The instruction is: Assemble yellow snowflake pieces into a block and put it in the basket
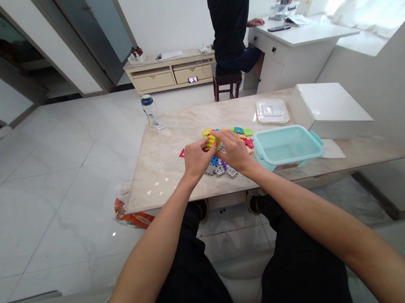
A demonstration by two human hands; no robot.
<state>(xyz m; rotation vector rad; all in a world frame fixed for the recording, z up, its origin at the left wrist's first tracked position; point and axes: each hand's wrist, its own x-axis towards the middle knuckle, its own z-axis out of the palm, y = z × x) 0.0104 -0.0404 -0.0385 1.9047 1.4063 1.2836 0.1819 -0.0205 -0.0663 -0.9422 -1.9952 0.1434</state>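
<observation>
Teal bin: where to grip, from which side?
Likely the left tab and right tab, both at once, from the near side: the teal bin sits upright, both jut at its ends, and the white box stands behind its right end.

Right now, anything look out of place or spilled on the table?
Slightly: two white pieces lie left of the coloured pile, apart from it, so they look stray. No spill or damage shows, though the left hand and right hand hide part of the pile.

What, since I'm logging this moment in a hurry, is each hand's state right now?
Left hand: closed, holding the yellow piece.
Right hand: closed, holding the same yellow piece from the other side.
</observation>
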